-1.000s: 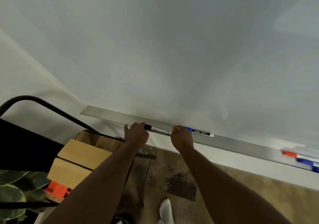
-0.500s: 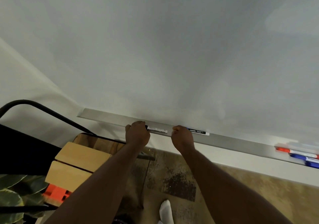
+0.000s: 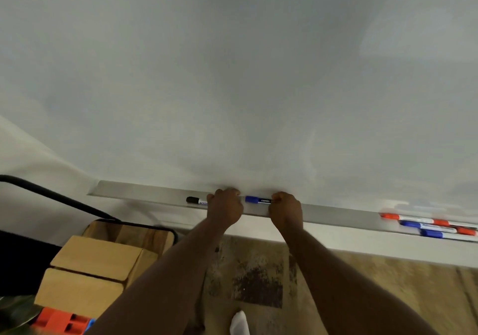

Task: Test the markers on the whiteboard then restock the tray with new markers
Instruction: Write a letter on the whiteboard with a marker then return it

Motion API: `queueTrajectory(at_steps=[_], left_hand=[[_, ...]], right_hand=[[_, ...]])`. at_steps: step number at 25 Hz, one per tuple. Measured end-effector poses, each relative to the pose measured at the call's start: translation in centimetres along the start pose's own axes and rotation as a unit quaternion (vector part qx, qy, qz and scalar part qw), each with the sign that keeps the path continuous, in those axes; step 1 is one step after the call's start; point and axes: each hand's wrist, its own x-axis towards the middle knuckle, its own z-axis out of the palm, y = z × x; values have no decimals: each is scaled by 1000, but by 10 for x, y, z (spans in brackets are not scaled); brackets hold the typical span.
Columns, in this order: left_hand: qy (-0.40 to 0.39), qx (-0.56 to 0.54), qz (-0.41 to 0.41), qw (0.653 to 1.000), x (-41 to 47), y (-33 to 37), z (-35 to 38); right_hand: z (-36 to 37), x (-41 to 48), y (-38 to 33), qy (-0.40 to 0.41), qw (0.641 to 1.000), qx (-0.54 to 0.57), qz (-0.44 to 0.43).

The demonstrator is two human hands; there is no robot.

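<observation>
On the flat metal tray (image 3: 144, 192), a black-capped marker (image 3: 192, 200) is clasped by the curled left grip (image 3: 225, 206), a blue-capped marker (image 3: 252, 199) by the right grip (image 3: 285, 209).

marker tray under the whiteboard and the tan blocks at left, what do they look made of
The long grey marker tray looks like aluminium: matte silver sheen, thin lip. The pale tan rectangular blocks look like bare wood, smooth and matt; grain is too blurred to be sure.

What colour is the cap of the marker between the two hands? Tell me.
Blue cap; the head view shows it best.
</observation>
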Motion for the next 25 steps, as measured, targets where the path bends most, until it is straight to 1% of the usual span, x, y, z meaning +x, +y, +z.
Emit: queueTrajectory(at_steps=[3,5,10,18,21,25], left_hand=[[-51,-15,-29,998,6,19,6],[-70,-34,-46,996,8,27,8],[-91,-77,-77,990,10,31,18],[-46,-183,-104,976,0,45,19],[-34,-220,-75,972,-6,56,20],[3,-245,-37,969,-22,77,18]], right_hand=[[-15,3,13,27,999,-1,25],[-19,5,21,34,999,5,39],[-12,14,41,-4,999,31,32],[-17,18,61,19,997,76,22],[-30,18,69,14,995,99,8],[-60,10,80,-1,991,131,-26]])
